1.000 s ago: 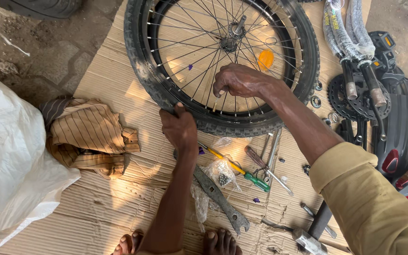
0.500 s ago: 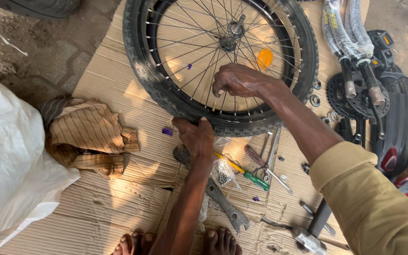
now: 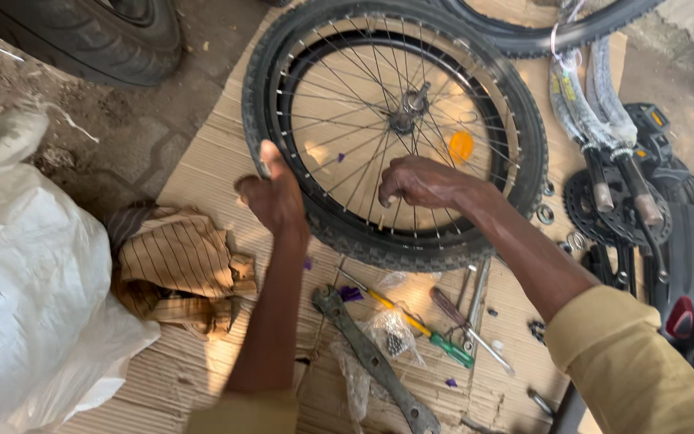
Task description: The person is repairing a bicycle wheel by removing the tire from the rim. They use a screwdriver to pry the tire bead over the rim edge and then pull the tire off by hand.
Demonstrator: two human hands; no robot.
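Bare cardboard (image 3: 202, 169) left of wheel (image 3: 524, 137); tools (image 3: 411, 321) crowd below it

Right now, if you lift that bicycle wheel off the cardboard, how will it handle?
The bicycle wheel lies flat, so it probably won't roll until stood up. Thin spokes and an open rim suggest it is light and stiff. The knobby tyre under the left hand should grip well; the right hand rests inside the rim.

A: Object? Black knobby-tyred bicycle wheel (image 3: 395, 128), silver wire spokes, orange reflector, lying flat.

B: Position? Tyre's near-left edge under left fingers (image 3: 271, 181); rim and spokes beneath right fingers (image 3: 399, 181).
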